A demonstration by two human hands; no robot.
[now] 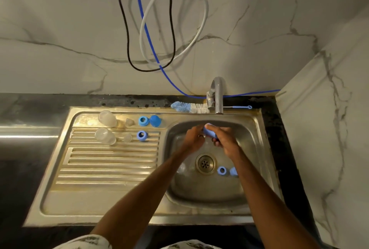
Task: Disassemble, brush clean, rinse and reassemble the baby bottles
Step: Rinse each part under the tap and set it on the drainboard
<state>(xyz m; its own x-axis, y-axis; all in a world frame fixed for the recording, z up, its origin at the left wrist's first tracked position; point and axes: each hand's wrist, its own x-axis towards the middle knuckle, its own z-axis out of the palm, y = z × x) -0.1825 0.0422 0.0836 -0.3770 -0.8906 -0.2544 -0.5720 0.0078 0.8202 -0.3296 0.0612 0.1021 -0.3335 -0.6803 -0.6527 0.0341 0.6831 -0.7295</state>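
Drainboard (103,169) left of basin (199,193), brush (189,107) behind basin, faucet (219,97) right of brush, ring (221,170) in basin

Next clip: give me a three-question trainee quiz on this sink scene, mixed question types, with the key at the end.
1. True or false: the bottle brush lies behind the basin, left of the tap.
2. How many blue rings stand on the draining board? A) one B) two C) four
3. Fill in: the left hand and right hand together hold a ____-coloured bottle part over the basin.
Key: 1 true; 2 B; 3 blue.
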